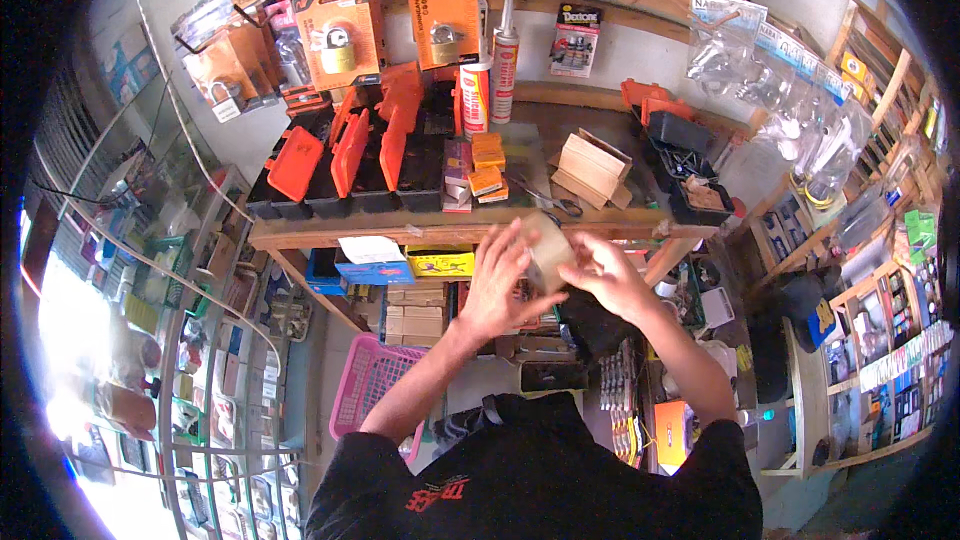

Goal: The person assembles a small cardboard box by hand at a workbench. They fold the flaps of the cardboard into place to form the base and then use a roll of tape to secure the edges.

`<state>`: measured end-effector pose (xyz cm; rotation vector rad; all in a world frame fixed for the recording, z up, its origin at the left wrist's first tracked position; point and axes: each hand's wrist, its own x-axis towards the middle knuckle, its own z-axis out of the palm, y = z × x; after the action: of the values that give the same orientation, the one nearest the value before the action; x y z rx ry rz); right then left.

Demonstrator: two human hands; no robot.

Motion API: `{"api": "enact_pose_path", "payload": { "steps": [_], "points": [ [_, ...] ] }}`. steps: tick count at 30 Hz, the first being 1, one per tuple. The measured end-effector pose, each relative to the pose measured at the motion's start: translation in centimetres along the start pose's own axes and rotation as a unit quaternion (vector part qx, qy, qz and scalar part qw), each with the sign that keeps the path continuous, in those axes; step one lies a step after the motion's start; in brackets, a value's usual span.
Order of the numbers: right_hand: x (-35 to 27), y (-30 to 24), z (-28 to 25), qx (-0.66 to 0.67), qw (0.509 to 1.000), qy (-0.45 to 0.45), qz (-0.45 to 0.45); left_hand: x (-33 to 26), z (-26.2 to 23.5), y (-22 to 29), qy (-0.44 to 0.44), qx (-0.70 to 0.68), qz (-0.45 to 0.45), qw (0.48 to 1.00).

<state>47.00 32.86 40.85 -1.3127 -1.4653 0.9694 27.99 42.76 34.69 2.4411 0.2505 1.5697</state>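
A roll of tan, see-through packing tape (550,250) is held up between my two hands, just in front of the workbench edge. My left hand (494,282) is at its left side, fingers reaching up along the rim and thumb stretched beneath. My right hand (608,278) grips the right side with bent fingers near the lower edge. On the bench (440,225) behind the roll lie dark-handled scissors (560,205). A folded brown cardboard piece (592,168) stands beside them. Small orange and yellow boxes (487,168) are stacked to the left.
Black bins with orange lids (345,155) line the bench's left part. Two sealant tubes (490,80) stand behind. Padlocks in orange packs (345,35) hang above. A pink basket (360,380) sits below left. Glass shelving (190,340) flanks the left, wooden shelves (880,320) the right.
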Motion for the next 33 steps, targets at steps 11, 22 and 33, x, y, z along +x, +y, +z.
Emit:
{"api": "enact_pose_path", "payload": {
  "steps": [11, 22, 33],
  "points": [
    [7.9, 4.2, -3.8, -0.463, 0.86, 0.135, -0.169, 3.3, -4.5, 0.4, 0.101, -0.695, -0.371, 0.607],
    [6.2, -2.7, -2.2, -0.202, 0.944, 0.108, -0.236, 4.4, -7.5, 3.4, -0.051, -0.605, -0.346, 0.715],
    [-1.1, -5.1, -2.7, -0.066, 0.972, 0.12, -0.189, 5.5, -3.8, 4.7, -0.19, -0.547, -0.361, 0.731]
  ]
}}
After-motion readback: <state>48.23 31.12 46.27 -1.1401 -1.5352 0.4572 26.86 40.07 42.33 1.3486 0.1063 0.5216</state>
